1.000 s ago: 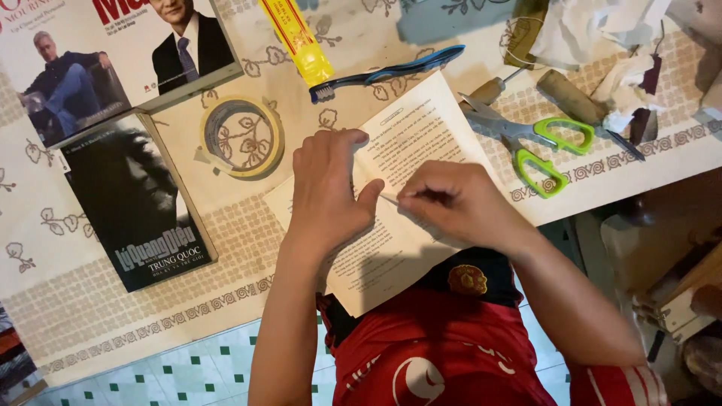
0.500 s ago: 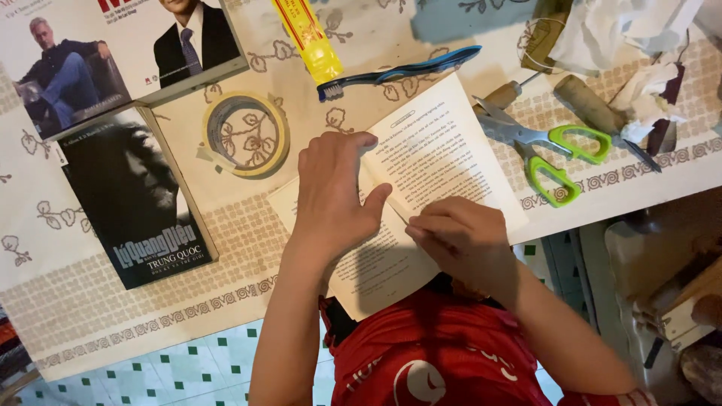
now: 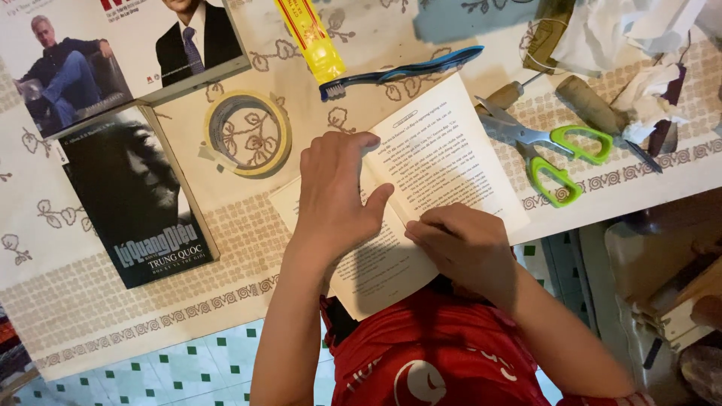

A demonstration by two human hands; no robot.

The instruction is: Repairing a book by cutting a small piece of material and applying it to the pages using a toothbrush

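right grip [image 3: 462,248] lower on book [image 3: 444,158]

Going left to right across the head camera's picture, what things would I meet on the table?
Dark book → roll of tape → left hand → right hand → green-handled scissors → crumpled white paper.

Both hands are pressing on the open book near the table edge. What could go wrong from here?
1. The book overhangs the table edge toward the person; with the left hand and right hand pressing near that end, it could tip or slide off.
2. The right hand presses at the page seam; a hard pull may tear the thin page.
3. The scissors lie open right beside the book; a sideways sweep could knock them or nick a hand.
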